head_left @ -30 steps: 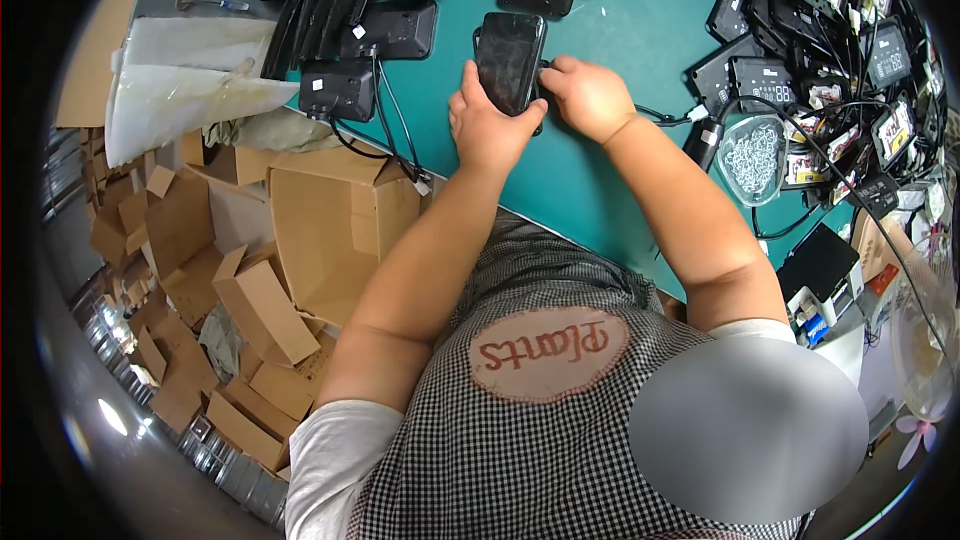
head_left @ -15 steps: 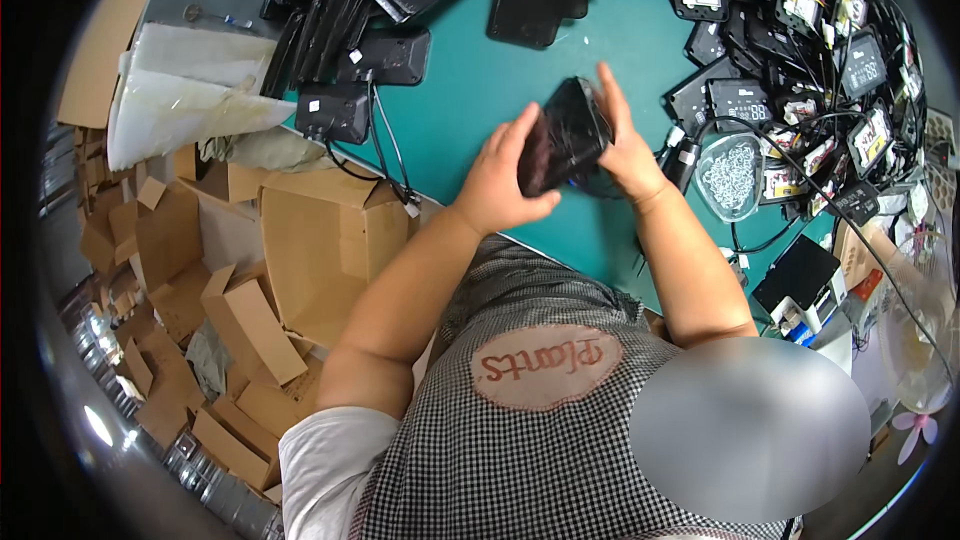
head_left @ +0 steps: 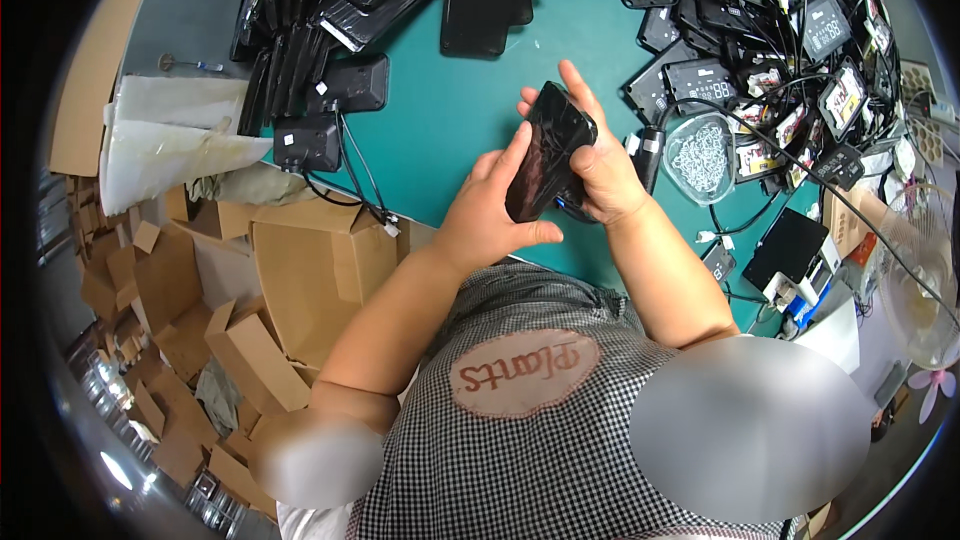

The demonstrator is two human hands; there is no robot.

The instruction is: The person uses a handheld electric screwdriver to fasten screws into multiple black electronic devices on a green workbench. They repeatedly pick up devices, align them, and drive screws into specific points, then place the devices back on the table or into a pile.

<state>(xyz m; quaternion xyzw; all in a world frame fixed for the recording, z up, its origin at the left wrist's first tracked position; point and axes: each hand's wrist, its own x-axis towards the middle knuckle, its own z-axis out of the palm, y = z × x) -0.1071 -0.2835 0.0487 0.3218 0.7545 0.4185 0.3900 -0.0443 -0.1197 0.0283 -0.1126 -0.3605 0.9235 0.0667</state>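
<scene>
Above the near part of the green table, a glossy black rectangular casing (head_left: 548, 150) is held tilted between both my hands. My left hand (head_left: 485, 202) grips its left edge, with the thumb stretched out below the lower corner. On the opposite side, my right hand (head_left: 608, 178) has its thumb pressed on the front near the right edge, and its fingers reach behind the casing. A bit of blue and a dark cable-like part show under the lower edge; what they belong to is unclear. Beside my right hand stands a black screwdriver-like tool (head_left: 649, 157) with a cable.
A clear dish of small screws (head_left: 702, 162) sits right of the tool. Opened units with wires (head_left: 740, 70) pile up at the far right. Stacked black casings (head_left: 340, 0) lie far left, near two cabled units (head_left: 307, 143). Cardboard boxes (head_left: 310, 260) fill the left; a fan (head_left: 915, 270) is right.
My right hand has closed onto the casing's right edge, with the thumb now on its front. The casing has turned slightly more upright. The whole view has shifted a little.
</scene>
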